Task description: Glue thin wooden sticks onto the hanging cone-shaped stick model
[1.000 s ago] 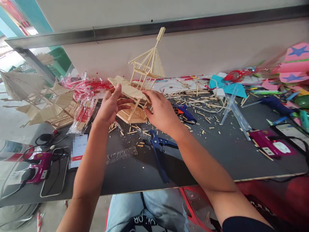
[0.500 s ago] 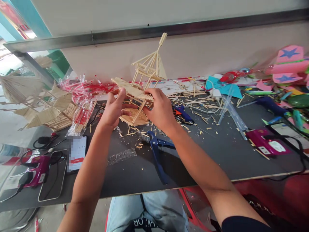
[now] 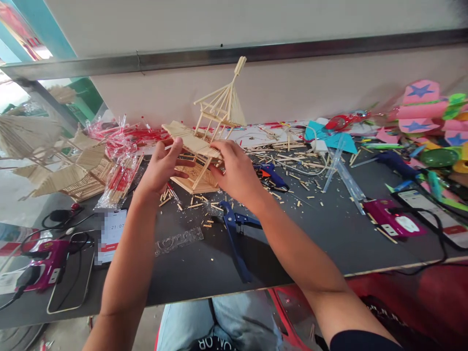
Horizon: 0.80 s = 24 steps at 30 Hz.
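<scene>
Here's the stick pavilion (image 3: 199, 146), mid-worktop (image 3: 183, 282), between both hands: base (image 3: 185, 182), posts and lower roof panels up, spire on. One side of the upper roof (image 3: 238, 109) looks slatted, others bare ribs, so seemingly unfinished. Right hand (image 3: 239, 170) curls in, fingers clamped on the lower roof's edge; left hand (image 3: 159, 168), thumb raised, fingers spread, perhaps touching—hard to tell.

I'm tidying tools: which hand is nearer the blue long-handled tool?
Right: the right hand is just beyond the tool; the left hand is farther, beyond it and leftward.
</scene>
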Tool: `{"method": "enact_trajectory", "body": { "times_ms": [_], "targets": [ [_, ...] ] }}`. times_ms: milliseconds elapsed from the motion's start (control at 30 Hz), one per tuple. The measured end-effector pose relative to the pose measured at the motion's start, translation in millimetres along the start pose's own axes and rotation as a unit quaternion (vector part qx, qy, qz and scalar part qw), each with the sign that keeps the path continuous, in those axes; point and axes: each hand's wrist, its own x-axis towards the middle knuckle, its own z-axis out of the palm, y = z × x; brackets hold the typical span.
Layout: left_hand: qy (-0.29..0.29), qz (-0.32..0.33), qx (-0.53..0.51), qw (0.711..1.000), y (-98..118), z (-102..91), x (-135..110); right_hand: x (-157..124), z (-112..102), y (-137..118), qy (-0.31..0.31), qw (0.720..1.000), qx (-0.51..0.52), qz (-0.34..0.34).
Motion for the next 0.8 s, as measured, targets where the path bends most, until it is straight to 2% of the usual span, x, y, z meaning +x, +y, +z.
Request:
{"method": "enact_trajectory", "body": {
  "times_ms": [167, 400, 600, 800],
  "targets": [
    [0.01, -0.022, -0.01, 1.0, -2.9, -15.1, 6.1, -4.0, -0.1, -14.3, -0.054, 0.998, 0.004, -0.028],
    [-0.017, -0.028, 0.005, 0.999, -6.2, -27.3, 10.1, -5.8, -8.6, -17.5, -0.084, 0.995, 0.034, -0.033],
    [-0.016, -0.036, 0.036, 0.999, -7.7, -32.5, 12.6, -6.4, -9.6, -16.6, -0.057, 0.997, 0.043, -0.031],
    [-0.025, -0.038, 0.061, 0.997, -8.4, -35.8, 13.3, -6.8, -2.9, -18.1, -0.024, 0.997, 0.049, -0.062]
  ]
}}
